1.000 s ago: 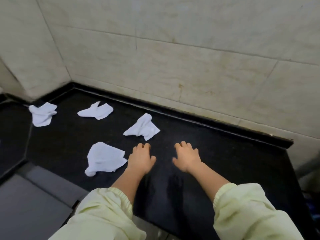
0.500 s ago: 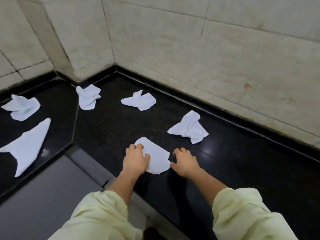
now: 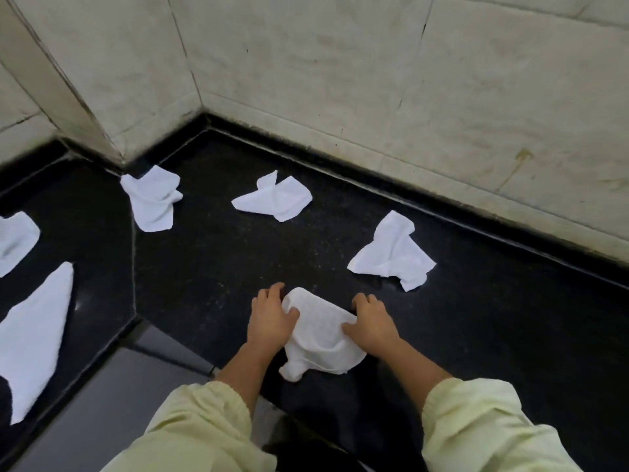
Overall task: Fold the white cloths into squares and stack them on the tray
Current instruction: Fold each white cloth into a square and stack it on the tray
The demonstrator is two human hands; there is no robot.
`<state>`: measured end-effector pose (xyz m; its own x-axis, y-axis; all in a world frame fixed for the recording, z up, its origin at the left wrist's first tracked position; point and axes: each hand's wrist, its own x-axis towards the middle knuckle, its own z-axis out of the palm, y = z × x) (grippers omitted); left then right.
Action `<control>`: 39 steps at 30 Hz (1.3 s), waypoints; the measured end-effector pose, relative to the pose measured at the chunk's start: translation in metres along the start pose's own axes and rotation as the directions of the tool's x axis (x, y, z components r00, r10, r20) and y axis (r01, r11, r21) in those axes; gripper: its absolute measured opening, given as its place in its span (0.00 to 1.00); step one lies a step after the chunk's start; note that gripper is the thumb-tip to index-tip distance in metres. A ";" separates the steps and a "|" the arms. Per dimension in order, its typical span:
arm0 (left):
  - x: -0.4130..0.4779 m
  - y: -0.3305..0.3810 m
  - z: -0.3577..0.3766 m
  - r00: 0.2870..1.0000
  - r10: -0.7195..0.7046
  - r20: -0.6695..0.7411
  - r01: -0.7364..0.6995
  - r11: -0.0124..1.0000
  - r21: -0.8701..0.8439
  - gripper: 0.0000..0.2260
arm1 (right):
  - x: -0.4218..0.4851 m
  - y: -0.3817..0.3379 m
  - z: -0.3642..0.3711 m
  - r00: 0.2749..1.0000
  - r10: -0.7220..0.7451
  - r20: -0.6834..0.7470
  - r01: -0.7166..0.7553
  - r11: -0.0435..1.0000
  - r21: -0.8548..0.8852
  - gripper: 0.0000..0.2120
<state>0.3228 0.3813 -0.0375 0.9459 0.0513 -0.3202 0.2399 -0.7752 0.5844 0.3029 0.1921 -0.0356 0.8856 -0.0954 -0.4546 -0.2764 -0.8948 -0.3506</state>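
**Left hand (image 3: 270,318) and right hand (image 3: 372,323) grip crumpled cloth (image 3: 320,338) on black counter (image 3: 221,267)**

On my feed, two forearms reach forward out of pale yellow sleeves (image 3: 204,427) and angle in toward each other above the counter's front edge. The left hand lies knuckles up. Its fingers curl down at the crumpled cloth's upper left corner and its thumb is laid over the fabric, pinching it. The right hand takes the opposite side the same way, with the thumb pressed onto the white surface and the fingers bent down past the edge, so it grips too. The crumpled cloth sits directly between the two hands and touches both. Its lower part bunches toward me below the wrists and ends in a small tail at the lower left.

Five more white cloths lie loose on the counter, all well apart from the hands. The right cloth (image 3: 391,257) rests beyond the right hand, near the foot of the tiled wall (image 3: 340,80). The middle cloth (image 3: 275,199) lies farther back. The corner cloth (image 3: 151,199) sits just beside the wall's corner. The long cloth (image 3: 34,335) stretches along the far left, and I see the edge cloth (image 3: 15,240) cut off by the frame.
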 end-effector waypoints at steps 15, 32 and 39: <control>0.055 0.010 -0.020 0.892 0.204 0.403 -0.267 0.958 0.107 0.09 | -0.002 -0.003 -0.004 0.967 0.254 -0.007 -0.200 0.775 0.599 0.07; 0.033 0.130 -0.037 0.579 0.323 0.748 -0.404 0.911 -0.081 0.13 | -0.065 0.088 -0.112 0.964 0.258 -0.054 -0.062 0.422 0.905 0.14; 0.015 0.202 -0.016 0.671 0.457 0.584 -0.446 0.878 -0.175 0.08 | -0.090 0.152 -0.154 0.879 0.421 -0.225 0.029 0.423 0.906 0.07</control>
<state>0.3889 0.2354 0.0879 0.6169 -0.6876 -0.3830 -0.1728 -0.5931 0.7864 0.2386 -0.0021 0.0787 0.7457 -0.5587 -0.3629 -0.4289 0.0141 -0.9032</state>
